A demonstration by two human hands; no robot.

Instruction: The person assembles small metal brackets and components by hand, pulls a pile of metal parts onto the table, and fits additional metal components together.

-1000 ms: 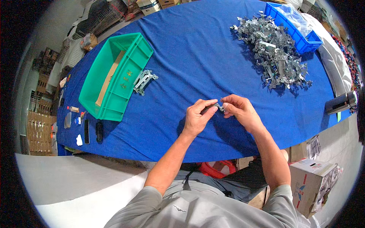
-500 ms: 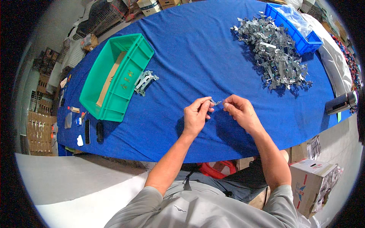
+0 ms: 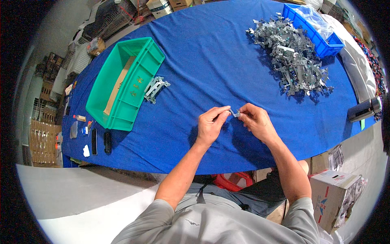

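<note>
Between my two hands, above the blue cloth, is a small metal bracket (image 3: pixel 234 113). My left hand (image 3: pixel 210 124) pinches one end of it between thumb and fingers. At its other end, my right hand (image 3: pixel 258 122) also has thumb and fingertips closed on it. Fingers cover much of the piece, so its full shape is hidden. A large heap of similar grey metal brackets (image 3: pixel 293 57) lies at the far right. To the left, a small group of brackets (image 3: pixel 154 88) rests together beside a green plastic bin (image 3: pixel 129 106).
A blue plastic crate (image 3: pixel 330 48) with clear plastic bags stands behind the heap. A dark cylindrical cup (image 3: pixel 362 110) sits near the right table edge. Left of the bin lie a phone (image 3: pixel 94 141) and a black case (image 3: pixel 107 142). A cardboard box (image 3: pixel 331 199) stands on the floor at right.
My right hand has shifted slightly left, closing onto the bracket's end. The bracket has turned between my fingers, and my left fingers have straightened a little.
</note>
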